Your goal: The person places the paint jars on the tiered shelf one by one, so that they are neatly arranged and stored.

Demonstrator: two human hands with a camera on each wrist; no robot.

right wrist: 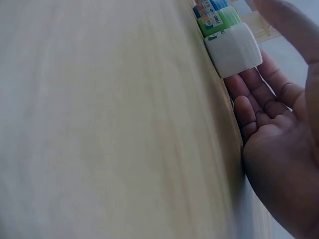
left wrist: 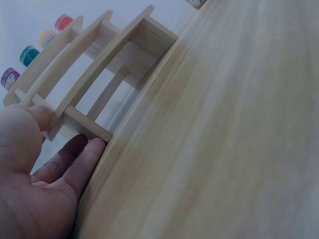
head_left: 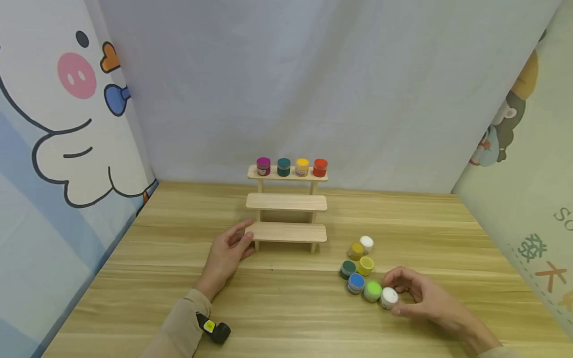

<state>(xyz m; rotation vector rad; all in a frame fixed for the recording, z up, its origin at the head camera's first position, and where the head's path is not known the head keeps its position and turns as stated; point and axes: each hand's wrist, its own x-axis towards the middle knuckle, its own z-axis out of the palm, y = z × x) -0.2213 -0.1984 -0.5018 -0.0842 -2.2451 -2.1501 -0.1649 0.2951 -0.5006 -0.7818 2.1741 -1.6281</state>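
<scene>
Nearest us, seven o'clock, a beige sleeve (head_left: 176,323) runs to the left hand (head_left: 226,254) gripping the wooden stand (head_left: 286,232); at the stand's four o'clock, the right hand (head_left: 427,298), fingers parted, brackets the nearer white jar (head_left: 389,297), where we judge a clumsy pinch could knock the light-green jar (head_left: 372,290).

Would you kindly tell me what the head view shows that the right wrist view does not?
Only the head view shows the left hand at the wooden stand, the purple jar, teal jar, yellow-orange jar and red jar on its top tier, and the cartoon panel at left.

Only the right wrist view shows the palm side of the right hand.

Both show the white jar beside that hand, the green jar next to it, the blue jar beyond, and the table.
</scene>
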